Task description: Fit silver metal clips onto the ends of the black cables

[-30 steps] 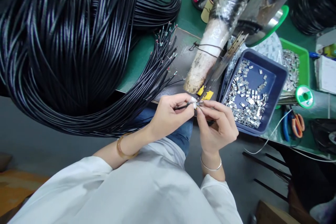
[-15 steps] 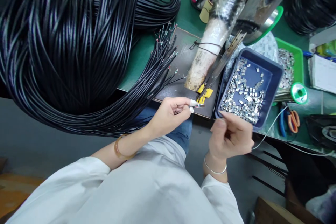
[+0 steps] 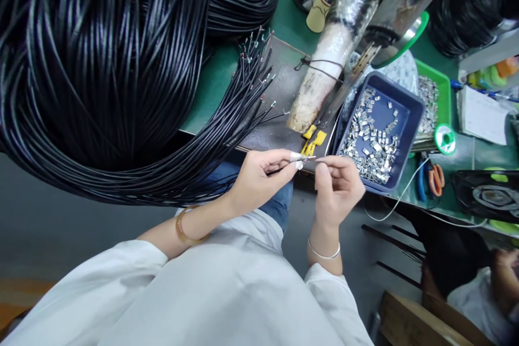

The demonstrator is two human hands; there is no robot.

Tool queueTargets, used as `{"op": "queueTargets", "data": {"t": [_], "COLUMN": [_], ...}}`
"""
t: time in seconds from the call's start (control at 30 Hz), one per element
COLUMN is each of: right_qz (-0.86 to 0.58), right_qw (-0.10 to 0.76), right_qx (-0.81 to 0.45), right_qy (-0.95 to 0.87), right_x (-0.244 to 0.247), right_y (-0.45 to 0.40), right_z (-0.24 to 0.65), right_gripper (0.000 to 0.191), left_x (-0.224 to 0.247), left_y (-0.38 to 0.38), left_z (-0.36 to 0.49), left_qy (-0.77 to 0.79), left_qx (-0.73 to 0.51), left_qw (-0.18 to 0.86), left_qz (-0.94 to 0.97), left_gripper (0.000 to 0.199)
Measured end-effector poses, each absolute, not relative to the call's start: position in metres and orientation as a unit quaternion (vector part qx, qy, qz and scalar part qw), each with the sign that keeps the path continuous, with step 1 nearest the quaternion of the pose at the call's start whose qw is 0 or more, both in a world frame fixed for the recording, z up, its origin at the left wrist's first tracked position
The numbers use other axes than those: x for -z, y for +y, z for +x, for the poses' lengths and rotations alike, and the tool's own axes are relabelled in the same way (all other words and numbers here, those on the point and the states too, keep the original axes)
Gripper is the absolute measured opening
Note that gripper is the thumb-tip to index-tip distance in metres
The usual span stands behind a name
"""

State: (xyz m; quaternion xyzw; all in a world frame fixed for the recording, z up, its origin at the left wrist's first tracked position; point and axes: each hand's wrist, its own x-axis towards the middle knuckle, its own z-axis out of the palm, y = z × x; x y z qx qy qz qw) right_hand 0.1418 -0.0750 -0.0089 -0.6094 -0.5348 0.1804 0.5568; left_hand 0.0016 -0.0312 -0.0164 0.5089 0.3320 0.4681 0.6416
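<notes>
My left hand point(image 3: 265, 179), with white coverings on its fingertips, pinches the end of a black cable. Thin stripped wires point(image 3: 310, 158) poke out past those fingertips. Close against them is my right hand point(image 3: 339, 188), thumb and forefinger pressed together at the wire ends. Whatever it pinches is too small to make out. Just behind the fingertips is a yellow-ended tool or fixture point(image 3: 311, 146). A big bundle of black cables point(image 3: 162, 173) curves round on the left, its stripped ends lying on a dark board point(image 3: 279, 84).
A blue tray point(image 3: 407, 157) of small metal connector pieces stands right of my hands, with a green tray point(image 3: 445, 92) behind it. A wrapped duct point(image 3: 320, 78) slants over the board. Pliers point(image 3: 436, 179) and a solder spool point(image 3: 445, 139) lie farther right. Another person's arm point(image 3: 505, 281) shows at lower right.
My right hand has moved left from beside the blue tray, bringing its pinched fingers to the wire ends. My left hand stays nearly in place. The view has shifted slightly right.
</notes>
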Motion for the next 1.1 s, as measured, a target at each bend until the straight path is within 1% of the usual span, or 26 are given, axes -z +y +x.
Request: {"op": "queueTargets", "data": {"t": [0.03,0.07,0.13,0.2,0.33,0.4,0.7,0.9,1.1], "right_qz": [-0.591,-0.572,-0.547,-0.551,-0.567,-0.562,-0.546,-0.553,-0.531], "right_qw": [0.593,0.622,0.651,0.635,0.554,0.537,0.576,0.556,0.560], "right_qx": [-0.143,-0.111,-0.062,-0.028,0.005,0.019,0.003,0.029,0.010], "right_qy": [-0.528,-0.523,-0.522,-0.541,-0.610,-0.629,-0.608,-0.620,-0.636], "right_x": [0.010,0.011,0.014,0.018,0.026,0.029,0.034,0.027,0.032], "right_y": [-0.075,-0.075,-0.075,-0.074,-0.071,-0.068,-0.060,-0.059,-0.061], "right_z": [0.142,0.143,0.145,0.145,0.145,0.143,0.143,0.143,0.144], "right_gripper": [0.009,0.011,0.020,0.022,0.017,0.017,0.020,0.021,0.019], "left_x": [0.017,0.017,0.018,0.017,0.015,0.015,0.012,0.009,0.013], "left_y": [-0.030,-0.029,-0.025,-0.021,-0.014,-0.012,-0.010,-0.009,-0.010], "left_z": [0.002,0.003,0.003,0.004,0.007,0.009,0.013,0.013,0.010], "left_qy": [0.343,0.352,0.362,0.365,0.375,0.378,0.380,0.371,0.379], "left_qx": [-0.469,-0.468,-0.466,-0.462,-0.453,-0.450,-0.438,-0.447,-0.439], "left_qw": [0.641,0.641,0.646,0.653,0.657,0.656,0.650,0.641,0.638], "left_qz": [0.502,0.495,0.484,0.476,0.472,0.474,0.491,0.502,0.506], "left_gripper": [0.013,0.013,0.013,0.012,0.012,0.011,0.015,0.015,0.014]}}
